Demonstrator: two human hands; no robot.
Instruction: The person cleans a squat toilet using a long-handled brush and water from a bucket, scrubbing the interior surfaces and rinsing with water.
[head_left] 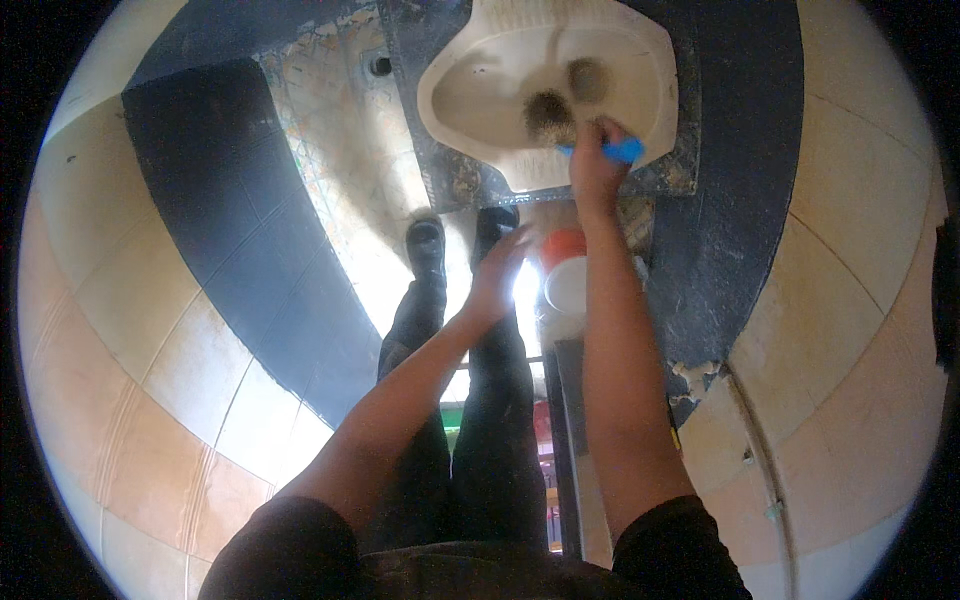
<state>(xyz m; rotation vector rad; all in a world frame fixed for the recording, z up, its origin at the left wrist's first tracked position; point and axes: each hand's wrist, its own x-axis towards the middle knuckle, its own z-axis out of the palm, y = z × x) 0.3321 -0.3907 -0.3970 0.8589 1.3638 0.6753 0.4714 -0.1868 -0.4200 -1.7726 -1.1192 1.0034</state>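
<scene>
My right hand [600, 155] is closed round the blue handle [626, 150] of a scrubbing brush. Its dark, frayed bristles [549, 112] are over the basin of a cream squat toilet [455, 105], near its round dark drain hole [587, 80]. Motion blur hides whether the bristles touch the surface. Lower down, my left hand [497, 268] hangs in front of my leg with its fingers stretched out, holding nothing. Between my forearms stands a red and white container [566, 284], partly covered by the right one.
Dark grey tiles [225, 170] border the toilet and the pale, wet-looking floor [340, 130]. A small drain opening [380, 66] lies left of the toilet. Cream tiled walls rise on both sides, with a pipe [755, 440] along the right one. My dark shoes [426, 235] stand just before the toilet.
</scene>
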